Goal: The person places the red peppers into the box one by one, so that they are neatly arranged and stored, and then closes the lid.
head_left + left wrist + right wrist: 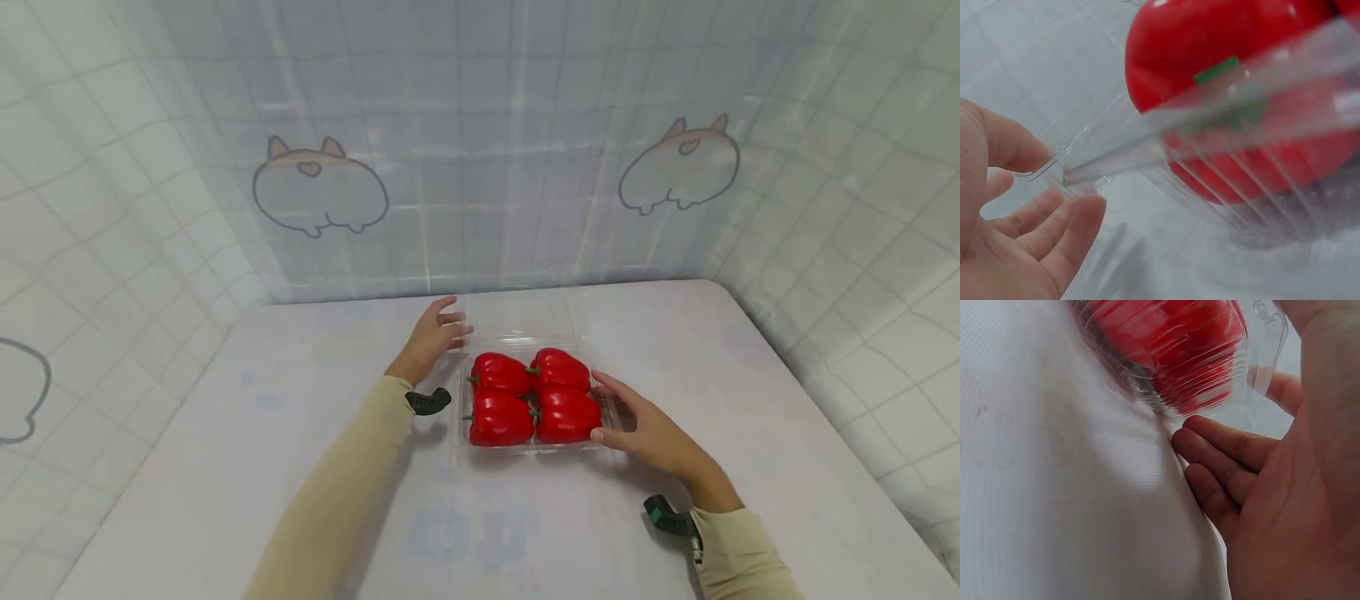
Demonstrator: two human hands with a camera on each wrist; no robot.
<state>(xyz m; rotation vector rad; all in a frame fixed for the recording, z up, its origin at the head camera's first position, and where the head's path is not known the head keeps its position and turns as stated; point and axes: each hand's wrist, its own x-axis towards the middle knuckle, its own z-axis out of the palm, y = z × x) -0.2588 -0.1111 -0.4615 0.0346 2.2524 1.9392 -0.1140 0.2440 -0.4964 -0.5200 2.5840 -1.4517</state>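
Observation:
Several red bell peppers point(501, 417) with green stems sit in a clear plastic clamshell box point(517, 451). Its see-through lid point(525, 317) is swung back from the far side. At the lid's left edge is my left hand point(431, 340); in the left wrist view its thumb and fingers pinch the clear edge. My right hand point(652, 429) is at the box's right side, thumb near the front corner and a finger at the rim. From the right wrist, the other fingers point(1229, 456) extend loosely beside the box's ribbed wall.
The box stands on a white tabletop point(315, 358). Behind and to both sides hang pale grid-patterned curtains point(510, 167) with cartoon animal outlines. A dark wrist device point(429, 402) sits on the left wrist, and another point(670, 518) on the right.

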